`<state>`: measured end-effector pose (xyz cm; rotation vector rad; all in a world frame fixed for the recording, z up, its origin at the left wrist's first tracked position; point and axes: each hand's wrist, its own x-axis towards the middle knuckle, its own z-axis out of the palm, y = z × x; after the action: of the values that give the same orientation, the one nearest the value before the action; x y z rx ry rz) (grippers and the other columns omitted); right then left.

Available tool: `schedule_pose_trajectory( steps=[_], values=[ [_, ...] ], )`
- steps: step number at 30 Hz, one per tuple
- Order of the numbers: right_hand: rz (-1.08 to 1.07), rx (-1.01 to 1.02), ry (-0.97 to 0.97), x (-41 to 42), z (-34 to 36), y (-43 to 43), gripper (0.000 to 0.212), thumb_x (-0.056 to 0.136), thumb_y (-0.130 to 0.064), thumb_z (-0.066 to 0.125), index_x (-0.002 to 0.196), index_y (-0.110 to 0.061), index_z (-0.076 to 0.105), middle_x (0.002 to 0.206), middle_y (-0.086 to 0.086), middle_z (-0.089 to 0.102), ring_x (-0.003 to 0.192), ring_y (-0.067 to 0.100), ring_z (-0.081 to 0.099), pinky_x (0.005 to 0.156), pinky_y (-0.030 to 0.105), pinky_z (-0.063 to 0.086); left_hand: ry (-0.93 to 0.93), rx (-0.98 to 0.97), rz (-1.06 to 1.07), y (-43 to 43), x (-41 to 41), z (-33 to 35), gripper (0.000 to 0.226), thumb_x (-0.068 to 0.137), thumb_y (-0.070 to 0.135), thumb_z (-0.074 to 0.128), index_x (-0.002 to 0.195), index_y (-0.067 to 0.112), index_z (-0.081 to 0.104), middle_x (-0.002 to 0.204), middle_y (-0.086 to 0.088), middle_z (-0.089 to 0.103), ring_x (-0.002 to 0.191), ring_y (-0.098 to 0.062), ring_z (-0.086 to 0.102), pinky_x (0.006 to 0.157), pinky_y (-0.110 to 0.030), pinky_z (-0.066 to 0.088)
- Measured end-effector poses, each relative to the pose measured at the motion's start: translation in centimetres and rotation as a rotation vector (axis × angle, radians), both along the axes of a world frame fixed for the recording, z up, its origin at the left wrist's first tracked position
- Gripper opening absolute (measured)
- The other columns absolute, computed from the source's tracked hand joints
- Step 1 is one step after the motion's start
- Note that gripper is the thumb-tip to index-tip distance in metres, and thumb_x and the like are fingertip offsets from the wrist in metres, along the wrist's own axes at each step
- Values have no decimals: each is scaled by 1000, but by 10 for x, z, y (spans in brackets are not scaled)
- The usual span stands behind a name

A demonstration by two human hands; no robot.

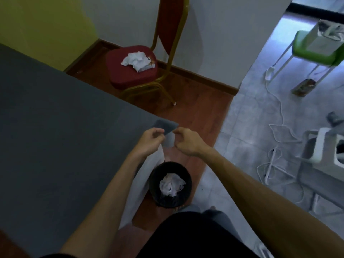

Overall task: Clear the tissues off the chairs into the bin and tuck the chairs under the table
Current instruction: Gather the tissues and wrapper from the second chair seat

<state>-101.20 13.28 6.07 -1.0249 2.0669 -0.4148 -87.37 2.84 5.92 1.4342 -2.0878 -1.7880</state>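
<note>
A red padded chair (128,77) with a gold frame stands by the far wall, away from the table. A pile of crumpled white tissues (136,60) lies on its seat. The grey-topped table (55,131) fills the left side. A small black bin (188,190) sits on the floor by the table's corner, with a crumpled tissue (172,184) inside. My left hand (150,139) and my right hand (188,142) hover close together above the bin, just in front of the table corner. The fingers of both are loosely curled, with nothing visible in them.
To the right, the wood floor gives way to grey tiles strewn with white cables (277,116) and a power strip. A green stool (316,51) and a white and grey unit (323,146) stand further right. My dark-trousered legs are at the bottom.
</note>
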Motion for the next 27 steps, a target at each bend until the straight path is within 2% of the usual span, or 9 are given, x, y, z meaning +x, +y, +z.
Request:
schedule_pose_trajectory(
  steps=[3, 9, 16, 22, 27],
  values=[
    [60, -30, -4, -46, -16, -21, 59, 91, -8, 57, 149, -13, 50, 149, 11, 57, 133, 30, 55, 106, 34, 46, -1, -65, 27, -19, -39, -17, 33, 99, 17, 55, 131, 16, 57, 130, -4, 60, 115, -18, 57, 90, -36, 51],
    [224, -79, 20, -132, -61, -55, 54, 94, -14, 58, 148, -13, 51, 150, 9, 57, 138, 29, 52, 110, 36, 44, 66, -168, 220, -41, -133, -50, 34, 94, 27, 58, 128, 23, 61, 127, 0, 62, 115, -18, 58, 97, -43, 52],
    [433, -92, 73, -237, -67, -60, 57, 93, -8, 54, 149, -14, 51, 151, 9, 56, 139, 28, 51, 112, 33, 40, 45, -145, 396, -34, -215, -68, 28, 90, 31, 59, 117, 30, 64, 121, 2, 64, 108, -18, 62, 94, -48, 55],
    [465, -150, 24, -296, -58, -103, 52, 93, -10, 55, 145, -17, 54, 143, 13, 62, 127, 31, 61, 104, 38, 51, -35, -135, 529, -42, -247, -57, 29, 93, 27, 60, 121, 26, 65, 117, 2, 65, 105, -17, 62, 93, -43, 55],
    [516, -163, -19, -319, -59, -165, 49, 95, -14, 57, 144, -19, 56, 145, 8, 61, 134, 27, 56, 110, 34, 44, -48, -128, 613, -89, -274, -49, 28, 94, 23, 59, 121, 23, 65, 118, 0, 65, 104, -15, 62, 96, -42, 54]
  ],
)
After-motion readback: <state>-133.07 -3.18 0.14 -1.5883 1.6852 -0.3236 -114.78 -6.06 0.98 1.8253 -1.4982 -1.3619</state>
